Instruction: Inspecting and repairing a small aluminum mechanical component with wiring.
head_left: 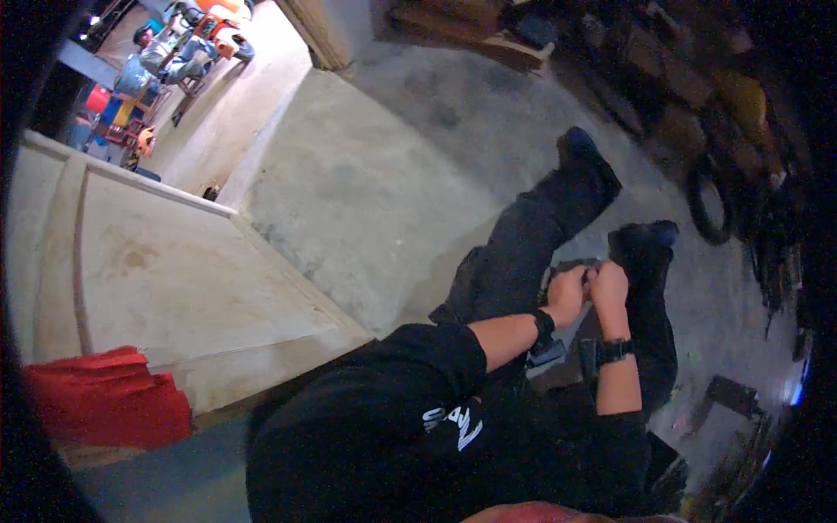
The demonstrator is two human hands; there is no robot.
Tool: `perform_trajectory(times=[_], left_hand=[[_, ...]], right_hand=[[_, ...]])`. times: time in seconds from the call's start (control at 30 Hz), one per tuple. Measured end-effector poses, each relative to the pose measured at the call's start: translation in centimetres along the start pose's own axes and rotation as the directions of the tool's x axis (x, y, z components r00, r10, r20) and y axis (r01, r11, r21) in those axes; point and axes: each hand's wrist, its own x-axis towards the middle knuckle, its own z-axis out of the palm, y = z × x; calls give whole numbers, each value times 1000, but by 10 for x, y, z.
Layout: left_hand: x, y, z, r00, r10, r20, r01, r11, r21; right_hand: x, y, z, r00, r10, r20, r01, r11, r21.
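Note:
My left hand [568, 295] and my right hand [609, 288] meet between my lower legs, close above the floor. Both are closed, fingertips pinched together at one spot. Whatever they grip there is too small and dark to make out. Just beyond the fingers a dark grey piece [575, 264] shows in part; my hands cover the rest, and its kind is unclear. Black bands with small devices circle both wrists. Below the hands, between my legs, lies a grey-brown flat shape [558, 375], partly hidden by my left wrist.
A pale panelled door [200, 279] stands at my left, a red cloth [113, 397] over its near end. Past the doorway a person [161, 57] sits near an orange motorbike [228, 39]. Tyres [710, 200] and dark clutter line the right side. A dark object [732, 394] lies at lower right.

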Motion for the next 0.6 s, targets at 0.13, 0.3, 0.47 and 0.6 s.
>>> perform_trajectory(times=[0.13,0.3,0.47,0.6], left_hand=[[8,-18,5,982,172,-83,-177,983,-49],[9,-10,-4,999,-8,38,5,997,80],[5,-2,-4,994,-52,101,41,993,109],[4,-1,-3,999,6,43,-13,985,171]], right_hand=[[9,-1,4,996,66,59,-69,996,50],[1,1,7,999,44,11,-45,990,133],[-7,15,10,992,124,2,-119,945,305],[1,22,14,984,165,59,-175,914,365]])
